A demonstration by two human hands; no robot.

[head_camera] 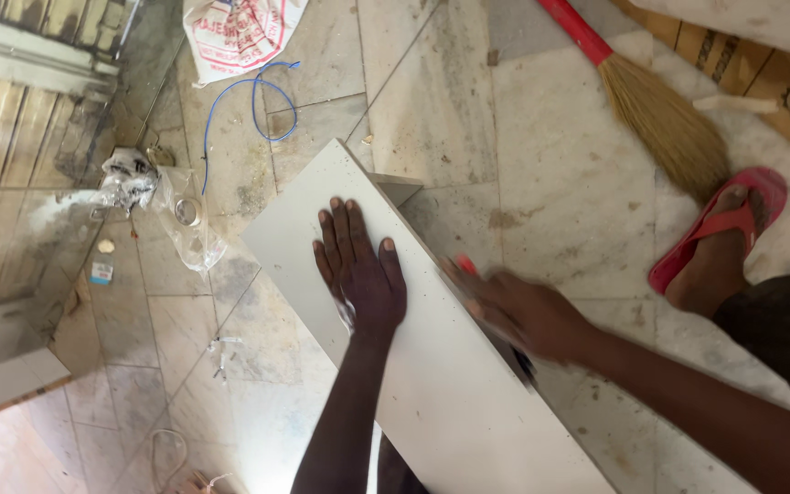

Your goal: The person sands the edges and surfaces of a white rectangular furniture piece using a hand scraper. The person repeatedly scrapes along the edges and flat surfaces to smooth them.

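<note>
I see the left hand (358, 270) spread flat on a pale board (432, 393) lying on the dusty marble floor (550, 137). The blurred right hand (514, 311) grips something red-tipped at the board's edge. A broom (660, 114) lies nearby.

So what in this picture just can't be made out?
- Head view: the right hand is motion-blurred; the reddish thing in it can't be identified.
- White board: its near end is cut off by the bottom edge.
- Broom: its red handle runs off the top edge.
- Clear bag: its contents are too small to tell.
</note>
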